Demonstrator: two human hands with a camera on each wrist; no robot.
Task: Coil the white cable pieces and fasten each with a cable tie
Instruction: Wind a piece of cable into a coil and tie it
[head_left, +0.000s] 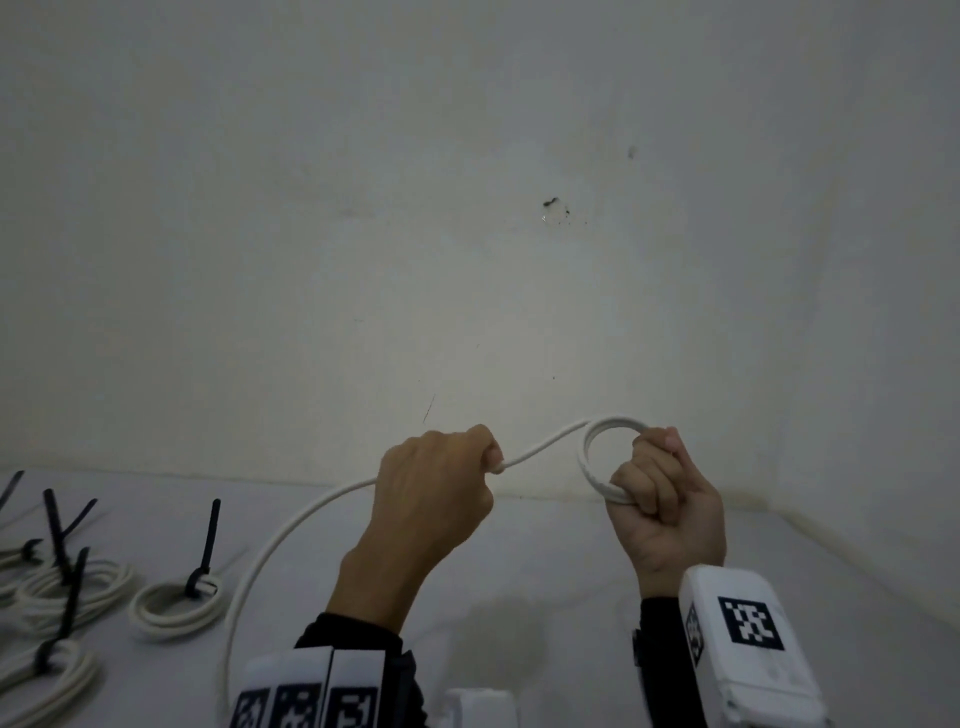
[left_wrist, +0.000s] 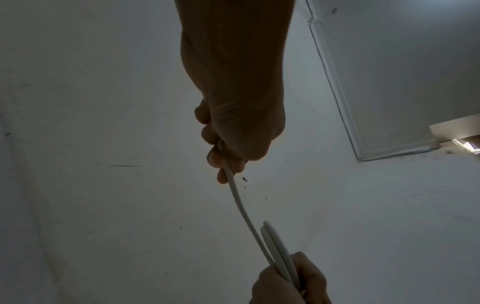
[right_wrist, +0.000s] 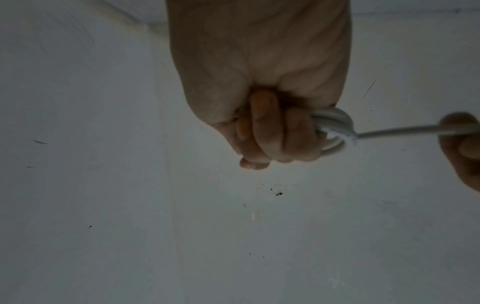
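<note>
Both hands are raised above the table in front of the wall. My right hand grips a small coil of the white cable, its fingers curled through the loops. From the coil a single strand runs left to my left hand, which pinches the white cable in a fist. Behind the left hand the loose length curves down to the table and off the bottom edge. In the left wrist view the right hand holds the coil edge-on.
At the left of the grey table lie several white coils fastened with black cable ties, the nearest coil with its tie tail standing up. More tied coils lie further left. A white wall rises behind.
</note>
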